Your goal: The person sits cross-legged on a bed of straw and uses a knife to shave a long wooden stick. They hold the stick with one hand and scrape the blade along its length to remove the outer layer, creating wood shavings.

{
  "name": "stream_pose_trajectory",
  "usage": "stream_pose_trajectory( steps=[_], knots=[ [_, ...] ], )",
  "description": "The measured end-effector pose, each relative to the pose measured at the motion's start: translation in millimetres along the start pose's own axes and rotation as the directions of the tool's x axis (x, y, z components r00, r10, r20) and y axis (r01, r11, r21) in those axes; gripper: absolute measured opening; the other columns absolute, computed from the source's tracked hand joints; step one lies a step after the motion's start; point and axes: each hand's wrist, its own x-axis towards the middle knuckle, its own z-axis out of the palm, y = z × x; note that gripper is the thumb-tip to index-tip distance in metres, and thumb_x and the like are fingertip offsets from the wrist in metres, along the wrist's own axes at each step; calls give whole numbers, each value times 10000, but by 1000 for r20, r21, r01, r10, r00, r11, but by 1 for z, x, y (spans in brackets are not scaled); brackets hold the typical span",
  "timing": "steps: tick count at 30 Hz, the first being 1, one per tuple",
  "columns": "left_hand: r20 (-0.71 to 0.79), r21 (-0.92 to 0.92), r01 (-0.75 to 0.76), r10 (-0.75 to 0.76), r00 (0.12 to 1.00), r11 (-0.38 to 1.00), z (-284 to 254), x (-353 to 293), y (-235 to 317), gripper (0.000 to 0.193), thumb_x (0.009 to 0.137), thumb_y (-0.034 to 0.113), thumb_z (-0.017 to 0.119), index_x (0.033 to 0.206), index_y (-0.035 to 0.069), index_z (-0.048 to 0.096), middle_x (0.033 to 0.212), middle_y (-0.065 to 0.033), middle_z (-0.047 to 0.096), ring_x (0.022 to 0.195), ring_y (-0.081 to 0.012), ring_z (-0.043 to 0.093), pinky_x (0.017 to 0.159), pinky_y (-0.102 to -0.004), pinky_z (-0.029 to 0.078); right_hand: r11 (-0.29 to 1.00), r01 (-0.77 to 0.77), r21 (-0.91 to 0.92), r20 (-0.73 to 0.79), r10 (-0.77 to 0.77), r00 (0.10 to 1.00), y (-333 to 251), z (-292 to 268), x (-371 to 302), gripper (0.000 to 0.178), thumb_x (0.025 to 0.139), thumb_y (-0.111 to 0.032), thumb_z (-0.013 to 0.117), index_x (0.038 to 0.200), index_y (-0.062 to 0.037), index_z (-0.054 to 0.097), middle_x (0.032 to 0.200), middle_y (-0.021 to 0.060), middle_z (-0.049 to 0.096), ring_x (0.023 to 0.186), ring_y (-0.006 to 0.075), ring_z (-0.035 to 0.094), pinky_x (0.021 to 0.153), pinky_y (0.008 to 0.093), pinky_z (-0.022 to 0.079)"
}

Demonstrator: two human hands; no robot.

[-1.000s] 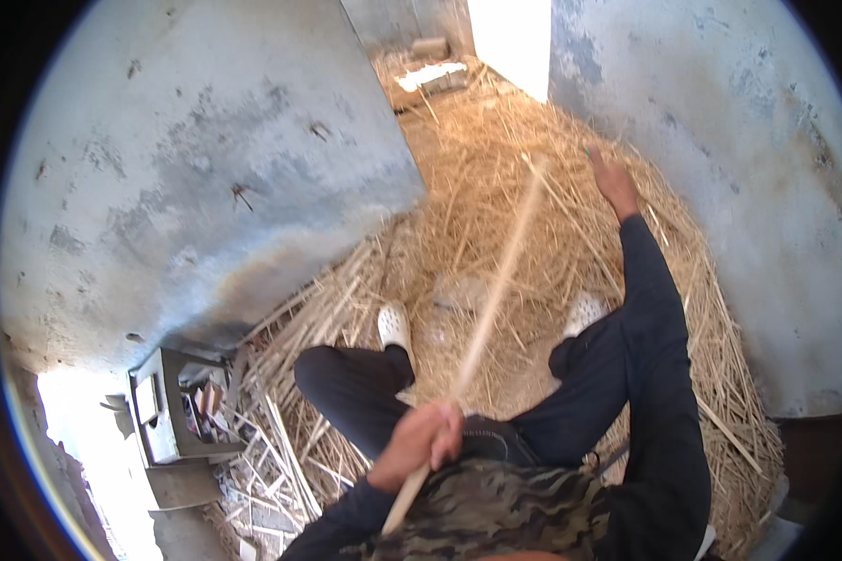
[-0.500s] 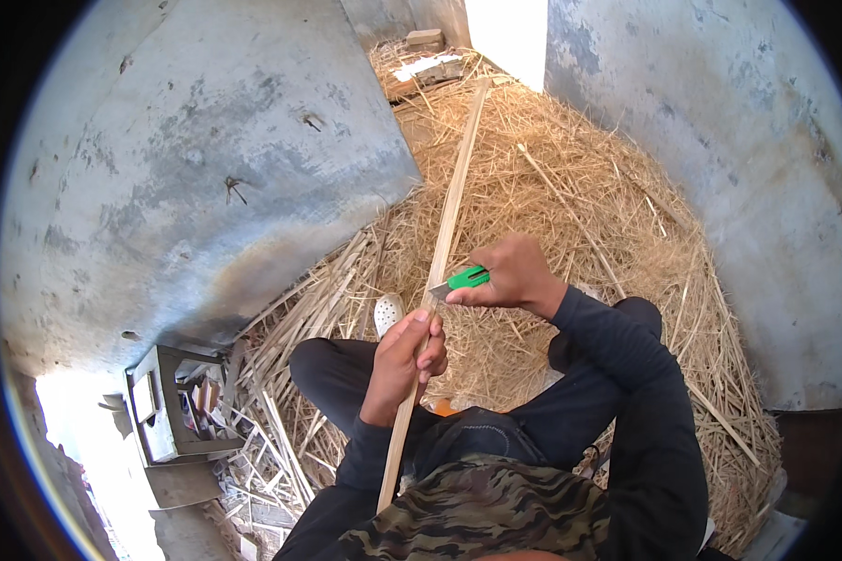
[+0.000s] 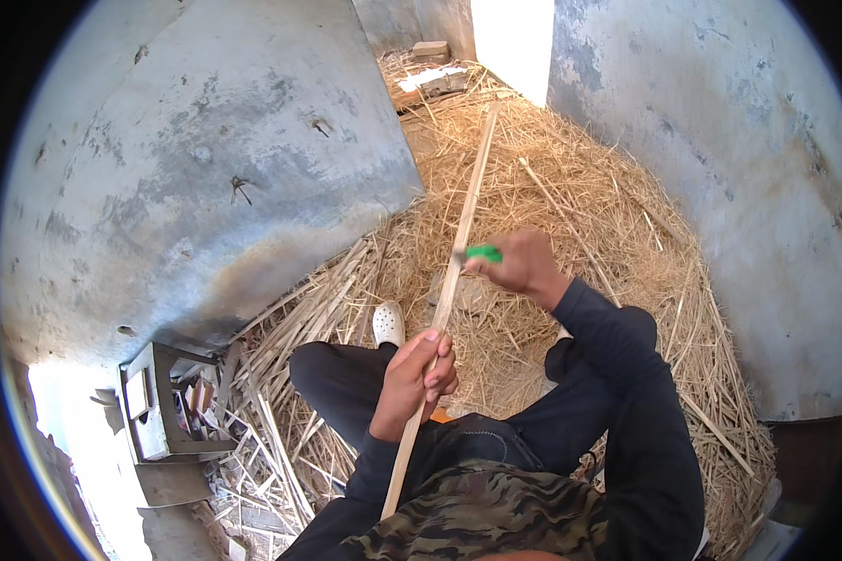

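Observation:
A long, pale, flat strip of split wood or bamboo [image 3: 471, 201] slants from my lap up and away over the shavings. Near its lower part, my left hand [image 3: 414, 376] is closed around it. My right hand [image 3: 524, 265] grips a green utility knife [image 3: 483, 253], farther along the strip. The knife's short blade is blurred and lies at the strip's right edge; whether it cuts in cannot be told. Most of the knife's handle is hidden inside my right fist.
Straw-like shavings [image 3: 608, 220] cover the ground ahead. Split strips [image 3: 295, 318] are piled at the left, beside an open wooden box [image 3: 159, 411] with odds and ends inside. Grey walls [image 3: 206, 168] stand on both sides. A white perforated clog [image 3: 389, 324] shows beyond my left knee.
My right hand and the knife have moved up and away along the strip, opening a gap from my left hand. The left hand and the strip have shifted slightly toward me.

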Motion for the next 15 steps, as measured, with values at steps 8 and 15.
stream_pose_trajectory(
  steps=[8,15],
  knots=[
    [36,5,114,-114,993,993,7,-18,-13,289,1048,307,348,880,84,423,555,34,366,420,-64,316,497,-219,329,976,-154,-151,-73,144,987,95,-17,34,765,854,-813,308,480,-161,452,429,-65,323,372,92,288,352,306,220],
    [26,179,176,-184,983,968,6,-41,-20,308,1044,337,357,874,92,436,551,31,384,417,-64,333,474,-202,339,905,-312,-290,-111,292,950,153,-47,46,790,840,-822,331,548,-124,561,466,-52,365,391,104,306,375,310,242]
  ],
)
